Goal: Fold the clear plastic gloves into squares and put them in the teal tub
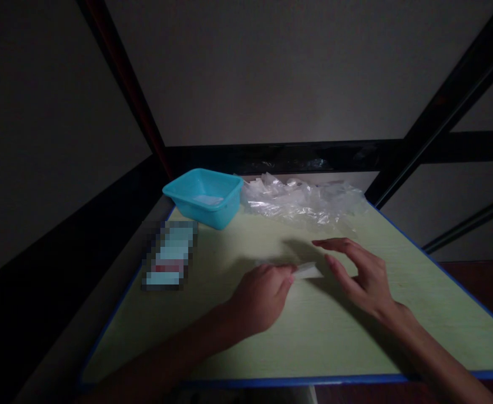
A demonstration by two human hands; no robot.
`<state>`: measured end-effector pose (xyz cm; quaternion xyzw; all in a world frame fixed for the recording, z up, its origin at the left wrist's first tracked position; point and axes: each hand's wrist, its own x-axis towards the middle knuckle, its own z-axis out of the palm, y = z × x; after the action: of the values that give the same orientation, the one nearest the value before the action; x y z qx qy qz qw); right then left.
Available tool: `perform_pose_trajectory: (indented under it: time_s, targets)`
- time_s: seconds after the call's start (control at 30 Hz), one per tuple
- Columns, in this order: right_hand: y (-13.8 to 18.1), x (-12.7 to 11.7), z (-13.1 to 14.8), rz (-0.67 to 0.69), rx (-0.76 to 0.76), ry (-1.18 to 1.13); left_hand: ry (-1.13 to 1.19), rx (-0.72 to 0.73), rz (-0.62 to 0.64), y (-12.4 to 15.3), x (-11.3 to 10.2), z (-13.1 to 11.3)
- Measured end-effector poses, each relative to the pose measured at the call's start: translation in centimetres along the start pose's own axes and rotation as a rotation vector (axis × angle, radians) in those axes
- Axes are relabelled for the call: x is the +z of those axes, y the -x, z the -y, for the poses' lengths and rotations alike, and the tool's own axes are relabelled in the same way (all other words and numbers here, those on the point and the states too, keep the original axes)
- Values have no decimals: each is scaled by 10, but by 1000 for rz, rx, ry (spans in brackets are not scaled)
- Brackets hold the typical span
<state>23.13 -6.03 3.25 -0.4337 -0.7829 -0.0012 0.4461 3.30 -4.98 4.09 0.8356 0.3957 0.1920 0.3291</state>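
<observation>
While left hand [263,294] pinches thin white slip [308,271] (unfinished, seemingly), right hand [369,282] spread, three o'clock; rectangular turquoise plastic basin [226,211], ten o'clock, already holds pale item [208,200].

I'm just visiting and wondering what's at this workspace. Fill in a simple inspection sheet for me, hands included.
Surface: pale green tabletop with blue edging.
Things in hand: a thin whitish piece; material unclear.
Clutter: crumpled clear plastic at the far side; a blue basin left of it, with something pale inside; a pixelated rectangular item nearer on the left, not identifiable.
Hands: left hand grips the whitish piece; right hand is open beside it, fingers apart, apparently not touching it.
Cables: nothing seen.
Surroundings: dim; grey wall panels with dark trim behind the table.
</observation>
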Motion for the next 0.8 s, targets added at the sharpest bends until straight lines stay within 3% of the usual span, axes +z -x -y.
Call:
perform_pose_trajectory:
  time_s: [0.13,0.3,0.4,0.47,0.67,0.8]
  targets:
    - [-13,6,-4,2,475,-436,489,-192,135,-7,-25,-4]
    - [-26,26,-2,342,849,-1135,1059,-309,166,-15,-46,-2]
    - [-29,40,5,510,898,-1347,1090,-414,216,-17,-49,4]
    - [-28,50,8,522,913,-1395,1115,-449,248,-18,-47,11]
    - [-22,67,17,269,1012,-1336,1347,-498,208,-21,-31,31]
    - [-22,69,19,228,1017,-1294,1429,-498,155,-24,-25,37]
